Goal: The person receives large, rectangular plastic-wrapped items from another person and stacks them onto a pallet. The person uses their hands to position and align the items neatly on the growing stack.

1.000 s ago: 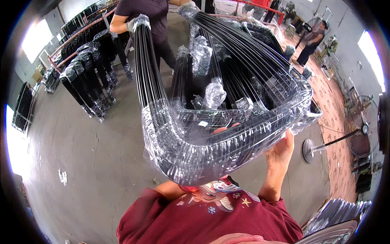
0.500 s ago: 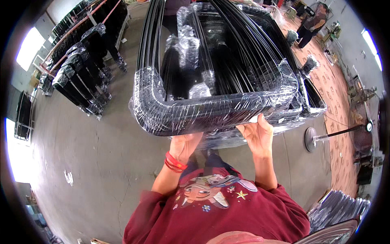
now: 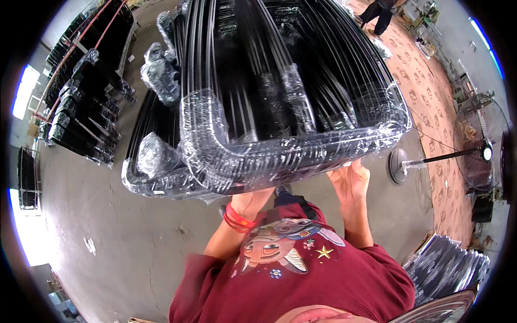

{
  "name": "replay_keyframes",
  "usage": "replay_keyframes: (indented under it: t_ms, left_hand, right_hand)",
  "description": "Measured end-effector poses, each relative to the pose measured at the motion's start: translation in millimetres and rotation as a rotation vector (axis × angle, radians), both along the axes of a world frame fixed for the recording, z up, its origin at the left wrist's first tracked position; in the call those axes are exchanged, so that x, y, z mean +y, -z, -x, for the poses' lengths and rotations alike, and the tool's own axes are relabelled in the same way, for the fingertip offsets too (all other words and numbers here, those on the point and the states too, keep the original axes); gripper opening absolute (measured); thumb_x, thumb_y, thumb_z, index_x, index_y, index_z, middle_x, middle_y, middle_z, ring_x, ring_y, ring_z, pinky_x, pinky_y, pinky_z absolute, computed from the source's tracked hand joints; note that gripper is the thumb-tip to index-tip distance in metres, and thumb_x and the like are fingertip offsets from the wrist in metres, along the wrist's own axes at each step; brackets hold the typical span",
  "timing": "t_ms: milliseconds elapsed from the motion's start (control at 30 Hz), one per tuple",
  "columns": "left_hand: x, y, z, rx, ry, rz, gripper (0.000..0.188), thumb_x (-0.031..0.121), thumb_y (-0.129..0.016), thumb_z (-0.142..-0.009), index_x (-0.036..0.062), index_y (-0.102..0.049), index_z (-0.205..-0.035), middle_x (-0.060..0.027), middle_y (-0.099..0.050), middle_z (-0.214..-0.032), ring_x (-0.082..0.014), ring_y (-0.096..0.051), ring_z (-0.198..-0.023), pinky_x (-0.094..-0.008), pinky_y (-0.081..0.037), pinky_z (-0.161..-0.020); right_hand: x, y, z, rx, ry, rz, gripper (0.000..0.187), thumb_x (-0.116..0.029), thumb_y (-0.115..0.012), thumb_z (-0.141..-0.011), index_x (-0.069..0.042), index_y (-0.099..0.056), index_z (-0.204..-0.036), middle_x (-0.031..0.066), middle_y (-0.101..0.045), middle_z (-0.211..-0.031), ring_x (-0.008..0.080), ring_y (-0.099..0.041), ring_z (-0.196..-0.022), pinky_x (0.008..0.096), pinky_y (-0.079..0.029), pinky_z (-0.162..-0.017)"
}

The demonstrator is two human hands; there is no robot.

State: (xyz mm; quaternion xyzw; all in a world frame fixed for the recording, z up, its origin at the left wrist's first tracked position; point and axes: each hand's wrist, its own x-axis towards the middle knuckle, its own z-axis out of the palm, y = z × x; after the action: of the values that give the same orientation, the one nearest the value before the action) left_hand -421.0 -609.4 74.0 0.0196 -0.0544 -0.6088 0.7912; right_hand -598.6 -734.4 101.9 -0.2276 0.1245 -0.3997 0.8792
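Observation:
A thick bundle of black rounded-corner frames [image 3: 307, 153] is in front of me, its near edge and corners wrapped in clear plastic film. My left hand [image 3: 252, 202] grips the underside of the near edge, left of centre, with its fingertips hidden beneath. Farther right, my right hand [image 3: 351, 180] holds the same edge from below, thumb up against the film and fingers partly hidden. Another film-wrapped bundle of black frames [image 3: 161, 185] lies under and to the left of the held one, with crumpled plastic-wrapped lumps [image 3: 155, 153] on it.
Wrapped black bundles [image 3: 81, 126] stand at the left before a red-railed rack [image 3: 89, 29]. A pedestal fan [image 3: 479, 145] with a round base is at the right, beside a patterned floor covering [image 3: 412, 81]. Wrapped stock [image 3: 447, 272] lies lower right. A person [image 3: 379, 16] stands far right.
The held bundle has shifted right over the one beneath, whose left part now shows where its right part showed before. Both hands keep their hold. The view has also moved.

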Motion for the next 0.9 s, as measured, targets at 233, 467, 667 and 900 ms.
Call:
replay_keyframes:
  t_ms: [233, 467, 667, 900]
  left_hand:
    - [-71.5, -9.2, 63.9, -0.097, 0.117, -0.032, 0.06, -0.017, -0.056, -0.056, 0.0049, -0.054, -0.113, -0.0095, -0.053, -0.12, -0.0254, -0.042, -0.119, -0.0397, -0.023, -0.107]
    - [-123.1, -11.5, 141.3, 0.035, 0.256, -0.089, 0.028, 0.02, -0.045, -0.088, 0.0063, -0.053, -0.111, -0.0057, -0.053, -0.118, -0.0212, -0.045, -0.113, -0.0374, -0.025, -0.105]
    - [-178.4, 11.0, 239.2, -0.113, 0.241, 0.129, 0.037, 0.02, -0.049, -0.087, 0.0084, -0.047, -0.122, -0.0046, -0.047, -0.127, -0.0203, -0.04, -0.118, -0.0384, -0.023, -0.106]
    - [-250.0, 46.3, 324.3, 0.121, 0.261, -0.107, 0.054, -0.01, -0.055, -0.07, 0.0104, -0.049, -0.12, -0.004, -0.049, -0.125, -0.0203, -0.04, -0.12, -0.0366, -0.026, -0.106]
  right_hand:
    - [-50.6, -8.0, 79.9, 0.002, 0.118, 0.036, 0.046, -0.028, -0.06, -0.082, -0.002, -0.048, -0.118, 0.0106, -0.054, -0.117, 0.0253, -0.051, -0.109, 0.0421, -0.04, -0.095]
    - [-84.0, -11.9, 160.1, 0.087, 0.254, 0.097, 0.046, -0.031, -0.052, -0.087, 0.002, -0.046, -0.118, 0.0132, -0.054, -0.116, 0.0264, -0.051, -0.109, 0.0425, -0.041, -0.094]
    - [-146.3, 2.1, 255.0, 0.166, 0.274, 0.073, 0.043, -0.033, -0.051, -0.088, -0.003, -0.046, -0.119, 0.0095, -0.054, -0.117, 0.0252, -0.054, -0.104, 0.0409, -0.047, -0.086]
    - [-248.4, 44.8, 336.6, 0.322, 0.156, 0.015, 0.043, -0.033, -0.049, -0.089, -0.005, -0.044, -0.121, 0.0111, -0.054, -0.116, 0.025, -0.055, -0.104, 0.0393, -0.049, -0.084]
